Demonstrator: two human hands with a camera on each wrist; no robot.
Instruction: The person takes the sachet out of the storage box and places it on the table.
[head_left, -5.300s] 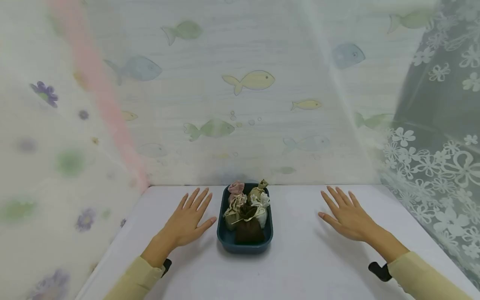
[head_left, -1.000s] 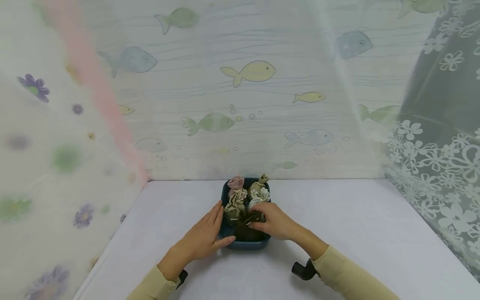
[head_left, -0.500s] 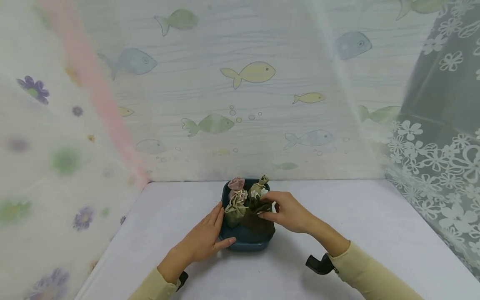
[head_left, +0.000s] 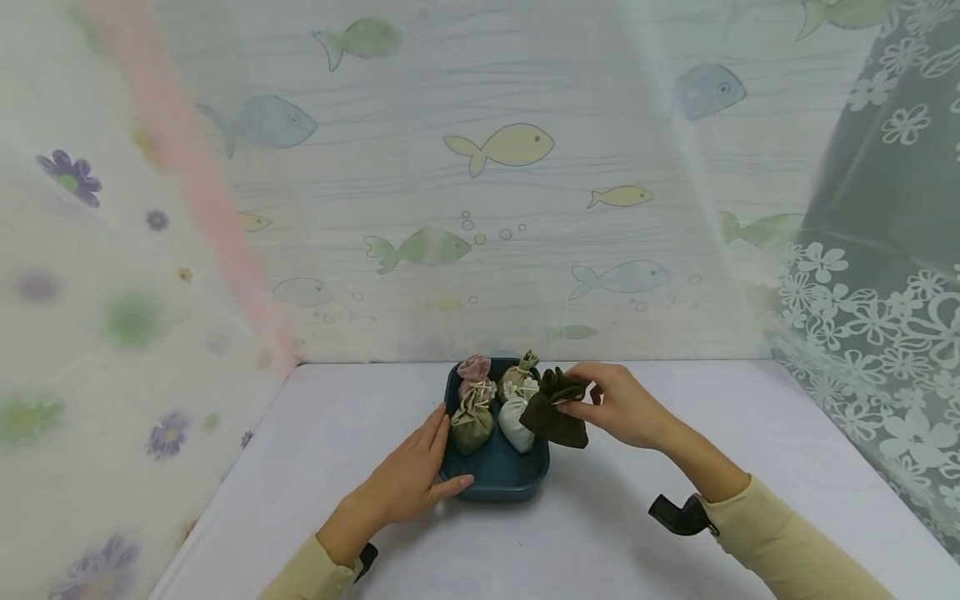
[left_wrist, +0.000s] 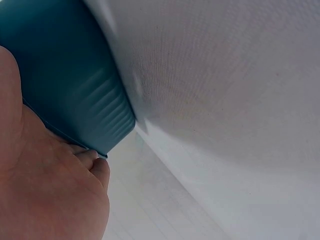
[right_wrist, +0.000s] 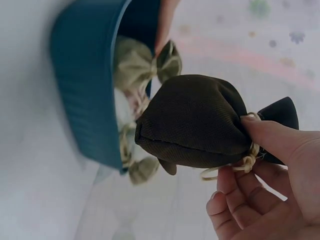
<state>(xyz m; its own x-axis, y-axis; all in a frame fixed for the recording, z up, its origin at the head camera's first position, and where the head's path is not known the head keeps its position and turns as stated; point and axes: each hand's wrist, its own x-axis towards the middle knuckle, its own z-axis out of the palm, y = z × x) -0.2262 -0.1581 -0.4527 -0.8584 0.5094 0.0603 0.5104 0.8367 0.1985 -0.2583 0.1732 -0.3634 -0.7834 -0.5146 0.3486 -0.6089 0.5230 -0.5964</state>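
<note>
My right hand pinches a dark brown drawstring pouch by its gathered neck, above the right rim of a blue plastic bin. A pale cord wraps the neck of the pouch in the right wrist view. Fingers straight, my left hand rests along the bin's left side, its thumb at the front corner. Inside the bin are an olive pouch, a white pouch, a pink pouch and a tan pouch; the back ones are partly hidden.
A white table carries the bin near its back edge. Behind it hangs a fish-print curtain. Floral curtains flank the table on the left and right.
The hands came from beside the bin to it. My right hand grasped the brown pouch and lifted it out of the bin's front, up and rightward. The left hand stays at the bin.
</note>
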